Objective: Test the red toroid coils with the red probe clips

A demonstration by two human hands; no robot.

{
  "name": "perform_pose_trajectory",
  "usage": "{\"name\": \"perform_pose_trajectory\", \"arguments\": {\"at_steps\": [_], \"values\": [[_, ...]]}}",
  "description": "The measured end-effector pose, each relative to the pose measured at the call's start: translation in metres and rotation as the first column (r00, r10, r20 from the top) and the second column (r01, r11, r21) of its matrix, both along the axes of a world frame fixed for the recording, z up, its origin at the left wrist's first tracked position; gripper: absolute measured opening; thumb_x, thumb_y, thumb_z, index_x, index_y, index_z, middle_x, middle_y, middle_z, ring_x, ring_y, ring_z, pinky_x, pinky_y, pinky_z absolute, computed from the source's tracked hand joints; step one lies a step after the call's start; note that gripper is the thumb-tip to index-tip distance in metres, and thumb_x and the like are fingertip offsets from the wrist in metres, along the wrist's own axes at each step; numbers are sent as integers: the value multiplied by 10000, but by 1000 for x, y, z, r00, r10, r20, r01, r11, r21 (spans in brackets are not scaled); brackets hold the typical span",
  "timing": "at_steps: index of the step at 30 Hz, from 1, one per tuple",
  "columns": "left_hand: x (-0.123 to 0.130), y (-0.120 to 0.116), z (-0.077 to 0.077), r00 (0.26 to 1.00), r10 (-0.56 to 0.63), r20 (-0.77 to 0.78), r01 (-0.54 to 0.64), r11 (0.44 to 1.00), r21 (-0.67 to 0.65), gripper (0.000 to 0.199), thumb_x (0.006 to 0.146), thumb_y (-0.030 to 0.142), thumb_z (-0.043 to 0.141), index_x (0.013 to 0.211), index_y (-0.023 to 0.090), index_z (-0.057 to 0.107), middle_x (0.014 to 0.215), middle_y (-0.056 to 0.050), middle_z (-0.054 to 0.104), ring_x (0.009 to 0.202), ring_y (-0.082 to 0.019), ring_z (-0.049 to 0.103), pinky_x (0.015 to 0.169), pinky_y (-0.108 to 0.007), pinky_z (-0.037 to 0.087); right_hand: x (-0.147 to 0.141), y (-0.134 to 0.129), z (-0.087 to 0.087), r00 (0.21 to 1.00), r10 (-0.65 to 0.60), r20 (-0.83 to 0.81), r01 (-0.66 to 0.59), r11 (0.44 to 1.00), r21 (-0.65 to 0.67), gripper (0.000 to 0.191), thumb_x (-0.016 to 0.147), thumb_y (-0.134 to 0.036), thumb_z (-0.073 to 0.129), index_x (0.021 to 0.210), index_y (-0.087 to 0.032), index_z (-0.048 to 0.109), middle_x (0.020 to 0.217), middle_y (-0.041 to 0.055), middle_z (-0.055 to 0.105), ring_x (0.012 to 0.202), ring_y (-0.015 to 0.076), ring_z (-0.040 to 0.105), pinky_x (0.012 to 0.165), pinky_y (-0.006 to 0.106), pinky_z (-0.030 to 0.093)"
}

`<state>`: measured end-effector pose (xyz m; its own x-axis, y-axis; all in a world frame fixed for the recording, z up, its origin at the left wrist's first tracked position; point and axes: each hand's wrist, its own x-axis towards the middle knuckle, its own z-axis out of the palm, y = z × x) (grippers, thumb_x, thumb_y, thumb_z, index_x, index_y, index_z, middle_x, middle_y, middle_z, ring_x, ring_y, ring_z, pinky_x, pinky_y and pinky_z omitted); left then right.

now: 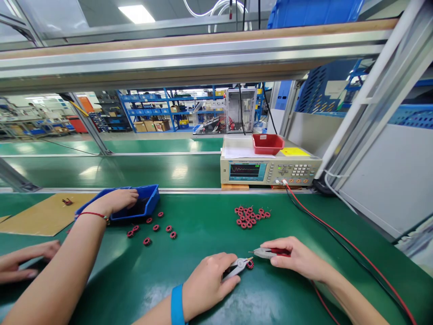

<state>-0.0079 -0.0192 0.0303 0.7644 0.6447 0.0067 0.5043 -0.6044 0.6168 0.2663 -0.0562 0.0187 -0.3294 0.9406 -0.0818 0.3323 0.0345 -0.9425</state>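
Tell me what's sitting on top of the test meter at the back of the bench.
On the test meter stand a red tray, a white sheet and a yellow label. The tray's rim hides its contents, and it covers a corner of the sheet.

Left hand (pixel 207 282) and right hand (pixel 297 258) rest low, grips closed.
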Motion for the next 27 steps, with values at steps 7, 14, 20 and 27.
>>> {"name": "perform_pose_trajectory", "arguments": {"at_steps": [7, 14, 20, 27], "values": [[1, 1, 0, 1000, -8, -4, 8, 1000, 12, 218, 827, 228, 553, 1044, 219, 572, 896, 8, 603, 776, -141, 526, 701, -238, 373, -1, 0, -1, 1000, -1, 8, 1, 1000, -4, 471, 769, -485, 668, 1126, -178, 665, 1062, 72, 664, 945, 280, 593, 837, 358, 454], [-1, 0, 1, 1000, 1, 4, -1, 1000, -7, 236, 837, 232, 537, 1070, 217, 571, 936, -4, 613, 827, -150, 548, 728, -242, 390, 10, 1, 5, 999, -38, 2, 38, 999, -36, 488, 793, -494, 636, 1151, -161, 645, 1057, 80, 656, 952, 269, 579, 829, 347, 444], [-2, 1, -1, 999, 50, 14, -50, 999, 15, 242, 839, 250, 535, 1074, 210, 572, 930, -14, 619, 825, -162, 555, 740, -257, 395, 16, -2, 11, 975, 113, 192, -121, 992, 30, 336, 777, -416, 672, 1042, -212, 701, 981, 60, 595, 827, 196, 562, 748, 292, 433], [0, 0, 2, 999, 49, 19, -49, 999, -4, 228, 832, 242, 541, 1050, 203, 596, 923, -25, 623, 822, -166, 557, 731, -252, 403, -12, -4, 7, 947, 36, 320, -86, 986, 142, 264, 778, -300, 663, 1031, -233, 702, 909, 47, 557, 828, 190, 555, 763, 284, 430]]}}
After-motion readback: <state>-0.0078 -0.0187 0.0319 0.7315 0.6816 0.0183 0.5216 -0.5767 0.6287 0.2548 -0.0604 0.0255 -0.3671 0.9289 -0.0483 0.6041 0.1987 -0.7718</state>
